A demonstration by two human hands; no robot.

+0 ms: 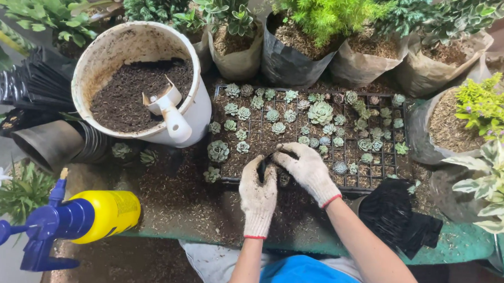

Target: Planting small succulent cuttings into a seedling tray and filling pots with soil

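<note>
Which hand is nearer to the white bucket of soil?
Left. The left hand lies below and to the right of the white bucket, with a short gap of table between. The right hand sits farther right, over the seedling tray.

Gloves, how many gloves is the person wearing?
2. One glove is on the left hand, one on the right hand; both rest together at the near edge of the seedling tray of small succulents.

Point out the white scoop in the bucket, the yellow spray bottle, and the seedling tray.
white scoop point(170, 108), head view, on its handle.
yellow spray bottle point(106, 214), head view, on its yellow body.
seedling tray point(402, 147), head view, on its right rim.
</note>
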